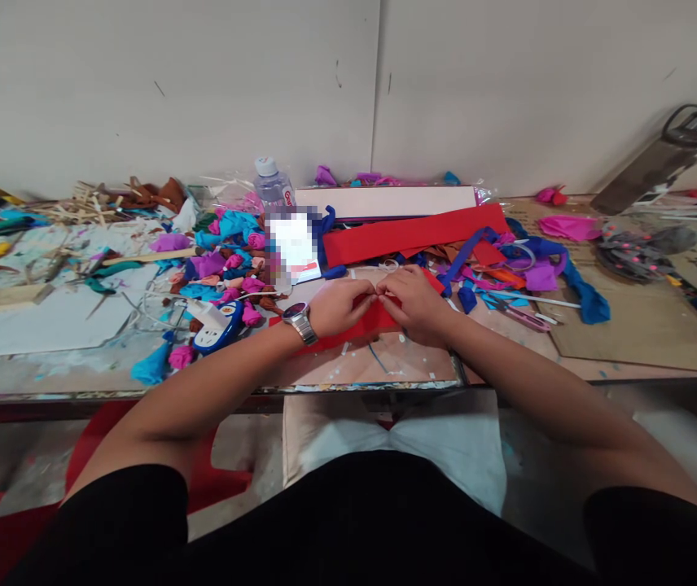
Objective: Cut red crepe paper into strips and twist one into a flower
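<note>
Left hand and right hand meet fingertip to fingertip, pinching a red strip on the table; a watch circles the left wrist.

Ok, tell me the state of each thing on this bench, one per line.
left hand, pinching the red paper strip
right hand, pinching the same strip
water bottle, upright, cap on
long red sheet, lying flat behind the hands
wristwatch, strapped on the left wrist
</note>
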Demonstrator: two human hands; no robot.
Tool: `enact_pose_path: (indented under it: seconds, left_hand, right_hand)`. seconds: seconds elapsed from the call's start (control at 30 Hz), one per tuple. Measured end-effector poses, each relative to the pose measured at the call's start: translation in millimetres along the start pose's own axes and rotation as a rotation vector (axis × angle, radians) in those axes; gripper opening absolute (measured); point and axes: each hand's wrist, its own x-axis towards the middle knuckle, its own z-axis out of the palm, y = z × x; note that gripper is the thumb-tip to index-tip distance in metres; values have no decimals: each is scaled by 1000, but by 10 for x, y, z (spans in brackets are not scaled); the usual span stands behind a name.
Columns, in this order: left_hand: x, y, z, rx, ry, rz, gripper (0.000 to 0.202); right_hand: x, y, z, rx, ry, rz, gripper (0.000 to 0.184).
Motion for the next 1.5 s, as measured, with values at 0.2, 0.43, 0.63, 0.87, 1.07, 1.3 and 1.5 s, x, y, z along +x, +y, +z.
enact_pose_path:
  seconds: [0.2,0.43,0.63,0.87,1.07,1.3,1.5]
  left_hand:
    - [10,-24,14,31,-8,-19,30]
    - [14,-12,0,6,-14,-5,28]
    - [11,12,-20,12,-21,-3,28]
    - [12,9,-12,21,-10,-37,28]
    - [12,12,-5,5,-17,-12,29]
    - [14,27,-25,-47,-14,-19,30]
    - [21,20,-31,-31,-31,-52,34]
  right_hand:
    - [-3,67,22,-36,28,-45,12]
    - [5,16,-12,-64,-10,-38,13]
    - [10,10,-9,-42,-12,-16,12]
    - [-3,50,12,-47,54,-47,11]
    - [2,-2,-11,-58,-25,-20,12]
    - [8,2,-8,-16,-20,0,8]
    - [-8,56,-2,-37,-3,-33,13]
